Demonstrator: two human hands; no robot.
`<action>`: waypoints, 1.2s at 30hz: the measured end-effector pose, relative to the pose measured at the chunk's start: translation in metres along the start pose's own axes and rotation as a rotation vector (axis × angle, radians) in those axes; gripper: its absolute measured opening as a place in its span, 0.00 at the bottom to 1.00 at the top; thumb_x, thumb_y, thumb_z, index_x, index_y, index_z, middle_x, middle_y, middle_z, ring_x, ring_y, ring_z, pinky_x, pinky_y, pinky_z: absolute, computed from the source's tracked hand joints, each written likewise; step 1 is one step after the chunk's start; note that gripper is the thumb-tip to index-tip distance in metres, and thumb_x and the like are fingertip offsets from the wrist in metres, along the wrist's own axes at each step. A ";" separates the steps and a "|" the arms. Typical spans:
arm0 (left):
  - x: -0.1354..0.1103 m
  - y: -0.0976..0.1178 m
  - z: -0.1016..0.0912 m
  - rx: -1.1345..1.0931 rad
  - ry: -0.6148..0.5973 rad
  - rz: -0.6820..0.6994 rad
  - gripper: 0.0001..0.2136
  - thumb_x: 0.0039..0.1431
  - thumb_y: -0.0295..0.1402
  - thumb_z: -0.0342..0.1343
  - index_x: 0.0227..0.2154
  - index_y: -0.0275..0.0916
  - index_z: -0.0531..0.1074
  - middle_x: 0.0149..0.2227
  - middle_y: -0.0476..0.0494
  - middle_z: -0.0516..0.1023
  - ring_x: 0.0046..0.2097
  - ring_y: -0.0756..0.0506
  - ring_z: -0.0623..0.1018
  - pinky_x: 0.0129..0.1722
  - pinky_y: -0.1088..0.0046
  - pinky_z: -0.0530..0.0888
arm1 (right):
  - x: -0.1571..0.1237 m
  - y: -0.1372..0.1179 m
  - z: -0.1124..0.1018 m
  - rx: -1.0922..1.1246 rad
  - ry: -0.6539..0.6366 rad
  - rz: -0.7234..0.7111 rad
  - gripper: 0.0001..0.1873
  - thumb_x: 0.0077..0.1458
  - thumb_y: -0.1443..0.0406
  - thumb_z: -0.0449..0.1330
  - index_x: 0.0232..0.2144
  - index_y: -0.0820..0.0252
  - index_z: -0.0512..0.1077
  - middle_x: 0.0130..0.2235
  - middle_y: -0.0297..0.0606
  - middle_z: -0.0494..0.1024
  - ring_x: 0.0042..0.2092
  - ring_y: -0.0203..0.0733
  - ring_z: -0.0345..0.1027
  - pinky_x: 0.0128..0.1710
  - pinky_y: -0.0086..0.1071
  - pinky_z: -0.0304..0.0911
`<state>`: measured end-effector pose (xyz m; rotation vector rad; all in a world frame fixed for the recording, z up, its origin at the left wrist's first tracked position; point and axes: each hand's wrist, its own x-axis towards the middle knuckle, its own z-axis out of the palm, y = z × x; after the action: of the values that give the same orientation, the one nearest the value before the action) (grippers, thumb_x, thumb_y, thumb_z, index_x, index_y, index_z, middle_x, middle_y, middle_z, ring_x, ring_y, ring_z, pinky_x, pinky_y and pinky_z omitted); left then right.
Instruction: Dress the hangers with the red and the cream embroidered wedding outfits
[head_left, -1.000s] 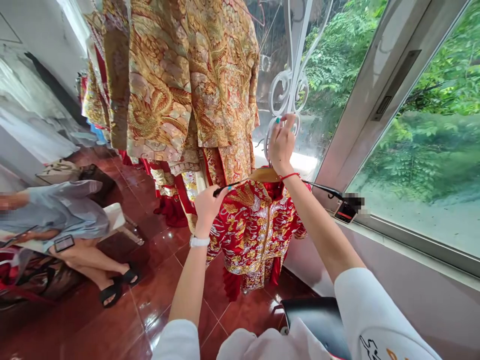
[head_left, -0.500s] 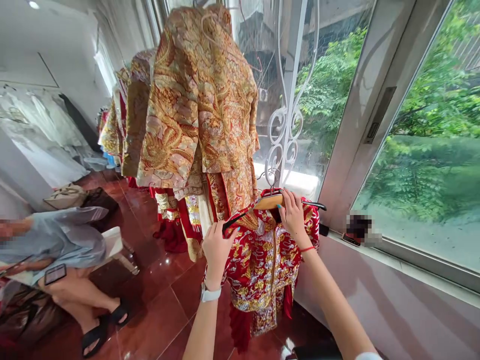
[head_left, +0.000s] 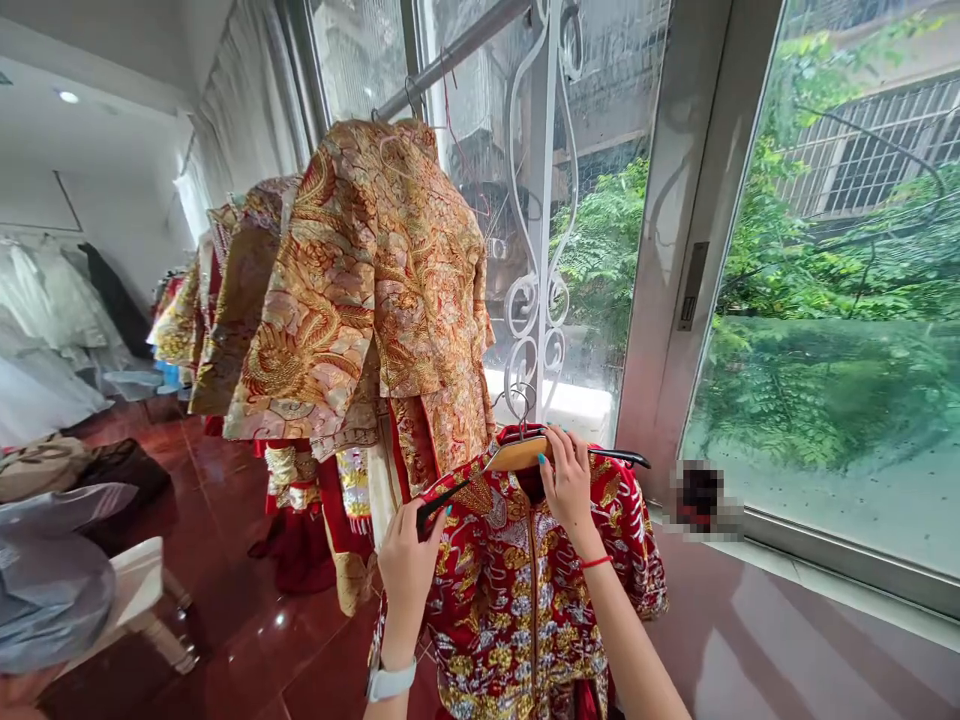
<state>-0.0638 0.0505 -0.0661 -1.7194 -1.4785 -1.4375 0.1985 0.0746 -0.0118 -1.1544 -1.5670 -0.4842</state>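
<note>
A broad, smooth white wristband (head_left: 392, 682) of plain, even finish wraps the wrist just below the left hand (head_left: 409, 560). Around the other wrist, below the right hand (head_left: 568, 485), runs a thin, bright red cord bracelet (head_left: 598, 562), much narrower than the band. Glossy teal nail polish (head_left: 541, 458) colours the right thumbnail, and the left thumbnail bears the same teal. Both forearms are slender and bare of sleeve where they show.

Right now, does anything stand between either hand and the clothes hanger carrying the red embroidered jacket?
Nothing visible does: the left hand grips a black arm of the clothes hanger, and the right hand holds its wood-coloured middle.
</note>
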 end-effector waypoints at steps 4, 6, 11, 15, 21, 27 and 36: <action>0.001 0.000 0.001 -0.051 -0.017 -0.019 0.14 0.66 0.46 0.51 0.42 0.41 0.72 0.39 0.37 0.82 0.40 0.38 0.82 0.35 0.65 0.77 | 0.001 -0.003 -0.009 -0.006 -0.032 -0.011 0.24 0.69 0.60 0.45 0.63 0.52 0.63 0.60 0.45 0.71 0.60 0.57 0.61 0.61 0.56 0.59; 0.001 0.002 0.000 -0.062 -0.021 -0.020 0.14 0.67 0.46 0.50 0.43 0.41 0.72 0.39 0.37 0.82 0.40 0.38 0.82 0.35 0.65 0.77 | 0.001 -0.003 -0.014 -0.011 -0.047 -0.021 0.24 0.69 0.60 0.45 0.63 0.53 0.63 0.61 0.44 0.71 0.60 0.57 0.60 0.61 0.56 0.58; 0.000 0.005 -0.003 -0.085 -0.046 -0.015 0.13 0.68 0.43 0.49 0.43 0.40 0.71 0.39 0.37 0.81 0.41 0.38 0.82 0.37 0.64 0.78 | 0.002 -0.005 -0.022 -0.021 -0.084 -0.021 0.24 0.69 0.60 0.45 0.63 0.56 0.63 0.61 0.45 0.70 0.60 0.57 0.59 0.62 0.54 0.58; -0.003 0.006 -0.006 -0.139 -0.108 -0.036 0.12 0.67 0.41 0.49 0.46 0.40 0.70 0.42 0.36 0.80 0.44 0.38 0.81 0.41 0.61 0.78 | 0.002 -0.009 -0.029 -0.027 -0.106 0.001 0.24 0.69 0.60 0.44 0.63 0.57 0.63 0.61 0.46 0.70 0.60 0.57 0.58 0.61 0.54 0.58; -0.017 0.009 -0.007 -0.202 -0.153 -0.114 0.15 0.67 0.36 0.49 0.54 0.42 0.68 0.49 0.35 0.75 0.52 0.37 0.77 0.50 0.57 0.76 | 0.005 -0.014 -0.041 -0.061 -0.137 0.003 0.24 0.69 0.60 0.44 0.62 0.58 0.63 0.58 0.48 0.71 0.56 0.57 0.61 0.60 0.53 0.58; -0.023 0.016 -0.013 -0.230 -0.260 -0.200 0.18 0.65 0.30 0.49 0.57 0.43 0.66 0.53 0.35 0.72 0.57 0.38 0.72 0.56 0.57 0.72 | 0.008 -0.013 -0.058 -0.087 -0.213 -0.049 0.24 0.67 0.60 0.47 0.61 0.61 0.63 0.55 0.51 0.72 0.54 0.57 0.61 0.58 0.52 0.59; -0.026 0.019 -0.027 -0.267 -0.294 -0.235 0.19 0.65 0.30 0.49 0.58 0.44 0.65 0.52 0.37 0.73 0.57 0.38 0.72 0.56 0.57 0.71 | 0.001 -0.027 -0.059 -0.105 -0.139 0.004 0.24 0.68 0.58 0.44 0.60 0.61 0.64 0.52 0.51 0.73 0.55 0.58 0.60 0.56 0.54 0.60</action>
<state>-0.0542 0.0105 -0.0744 -2.0459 -1.7565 -1.6157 0.2050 0.0161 0.0158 -1.2937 -1.6741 -0.4973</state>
